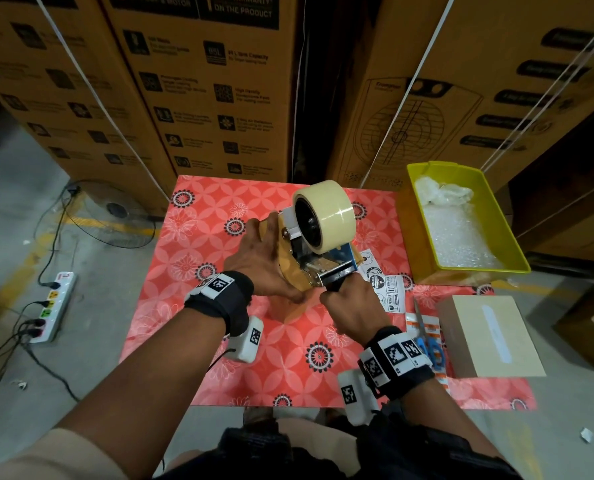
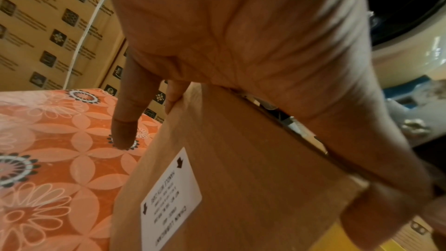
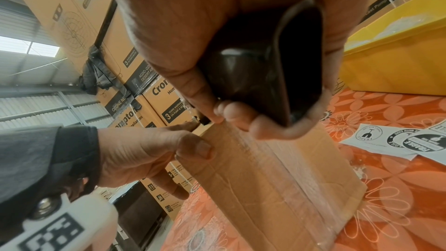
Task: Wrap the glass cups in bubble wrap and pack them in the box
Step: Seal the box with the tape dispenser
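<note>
Big stacked cartons (image 1: 198, 84) wall off the back, printed icons & warranty text on them. In front, the table (image 1: 288, 368) w/ its red floral cover. On the table's far right, a yellow bin (image 1: 423, 237) w/ bubble wrap (image 1: 458, 237) lying inside; near right, a closed plain box (image 1: 489, 337) w/ a pale tape strip on top.

Centre of the table: the small cardboard box (image 2: 241, 178), flaps closed, white label on its side, clear tape lying along the face seen in the rt wrist view. Glass cups aren't visible in any view.

The tape dispenser (image 1: 323, 251) sits right on top of that box, fat roll of clear tape up, blue frame below. Right hand (image 1: 354, 313) is wrapped tight round the dispenser's black handle, all fingers curled, thumb closing over them. Left hand (image 1: 264, 261) lies flat on the box top, palm down, fingers mostly straight & spread, the far ones reaching over the far edge, little finger pointing down at the tablecloth – pressing, not gripping.

Fragile stickers (image 1: 385, 285) lie just rt of the box. Blue-handled scissors (image 1: 430, 348) lie between them & the plain box. On the floor at left: a fan (image 1: 112, 216), then a white power strip (image 1: 56, 306) w/ cords.
</note>
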